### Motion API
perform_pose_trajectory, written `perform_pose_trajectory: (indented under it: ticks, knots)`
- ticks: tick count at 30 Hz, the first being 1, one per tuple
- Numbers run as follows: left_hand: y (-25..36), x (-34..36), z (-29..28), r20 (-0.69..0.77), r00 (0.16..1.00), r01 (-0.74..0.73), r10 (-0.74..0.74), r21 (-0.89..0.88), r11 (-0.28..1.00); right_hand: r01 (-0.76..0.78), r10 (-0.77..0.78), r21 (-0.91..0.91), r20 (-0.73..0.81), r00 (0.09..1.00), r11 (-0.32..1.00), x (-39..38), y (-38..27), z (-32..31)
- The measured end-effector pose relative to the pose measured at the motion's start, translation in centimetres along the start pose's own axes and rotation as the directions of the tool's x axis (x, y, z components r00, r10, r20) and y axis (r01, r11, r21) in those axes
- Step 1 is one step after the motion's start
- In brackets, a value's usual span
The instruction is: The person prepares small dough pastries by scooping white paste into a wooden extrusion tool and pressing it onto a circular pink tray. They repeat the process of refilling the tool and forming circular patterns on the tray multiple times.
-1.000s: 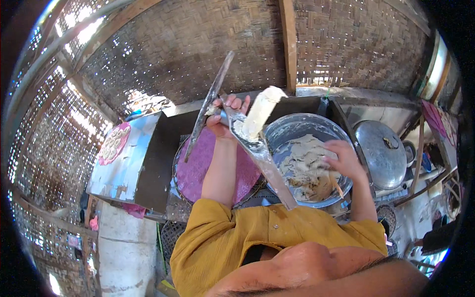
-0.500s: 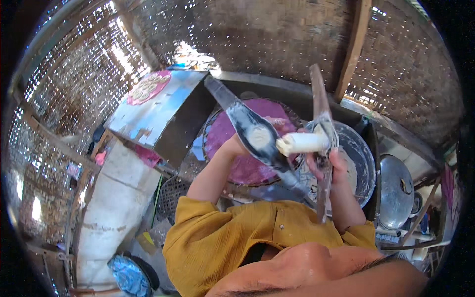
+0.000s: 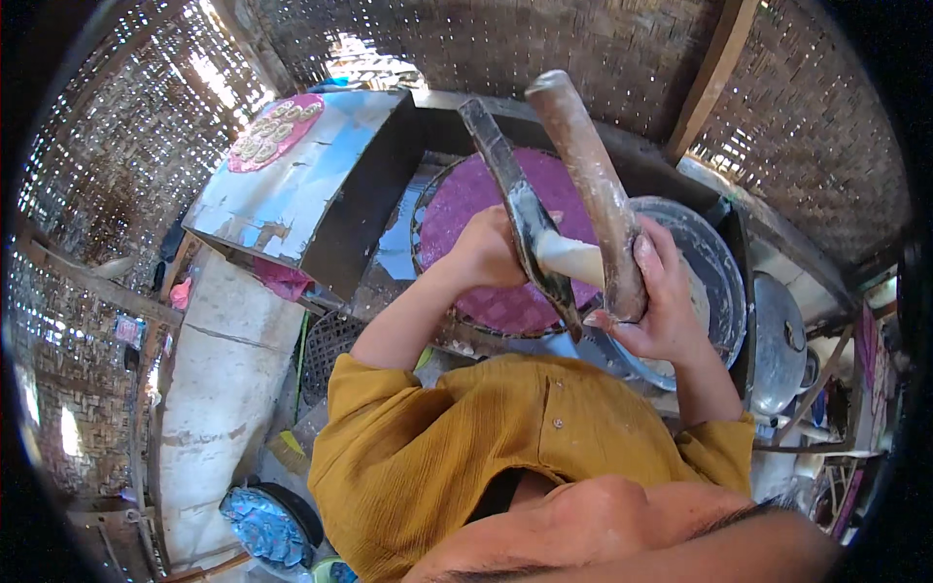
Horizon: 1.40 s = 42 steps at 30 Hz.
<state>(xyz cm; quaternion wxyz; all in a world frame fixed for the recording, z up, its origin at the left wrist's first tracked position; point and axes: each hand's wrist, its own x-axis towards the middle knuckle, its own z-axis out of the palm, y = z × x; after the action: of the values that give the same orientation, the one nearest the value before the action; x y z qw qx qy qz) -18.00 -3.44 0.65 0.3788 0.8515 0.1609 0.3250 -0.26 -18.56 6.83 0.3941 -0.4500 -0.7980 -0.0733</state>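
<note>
My left hand (image 3: 486,255) grips a long flat dark blade (image 3: 515,209) smeared with white. My right hand (image 3: 663,303) is closed round a thick brown wooden stick (image 3: 581,160) that points up and away from me. A pale white roll of soft sheet (image 3: 573,260) sits between the blade and the stick, just above the two hands. Below them lies a round purple cloth-covered surface (image 3: 466,199). A large grey metal basin (image 3: 717,260) with white contents stands under my right hand.
A blue-and-white metal box (image 3: 292,185) with a pink patterned disc (image 3: 275,131) stands at the left. A lidded metal pot (image 3: 782,340) is at the right. A pale concrete post (image 3: 214,389) and a blue crumpled bag (image 3: 267,525) are lower left. Woven bamboo walls surround.
The hands moved from over the basin to above the purple surface. The stick swung from roughly level to pointing up, and the white roll now sits between stick and blade.
</note>
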Motion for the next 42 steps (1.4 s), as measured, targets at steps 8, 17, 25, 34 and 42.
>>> perform_pose_trajectory:
  ticks: [8, 17, 25, 34, 42]
  knots:
    - [0.7, -0.5, -1.3, 0.106, 0.99, -0.098, 0.092, 0.048, 0.994, -0.167, 0.169, 0.043, -0.043, 0.985, 0.985, -1.1, -1.0, 2.6]
    - [-0.9, 0.6, -0.1, 0.086, 0.965, -0.258, 0.249, 0.125, 0.958, -0.153, 0.158, -0.117, 0.033, 0.987, 0.981, 1.4, -2.3, 3.4]
    - [-4.7, 0.5, 0.5, 0.019, 0.991, -0.126, 0.136, -0.254, 0.959, -0.503, 0.508, 0.382, 0.095, 0.856, 0.776, -0.8, 0.6, 5.7]
    - [-1.1, 6.1, -5.7, -0.054, 0.906, 0.047, 0.419, -0.973, -0.227, -0.78, 0.255, 0.556, 0.829, 0.497, -0.287, -3.7, -1.5, 3.3]
    - [-7.3, 6.7, -2.5, -0.056, 0.981, -0.013, 0.188, -0.975, -0.222, -0.843, 0.393, 0.435, 0.869, 0.3, -0.317, -5.2, 0.6, 1.2]
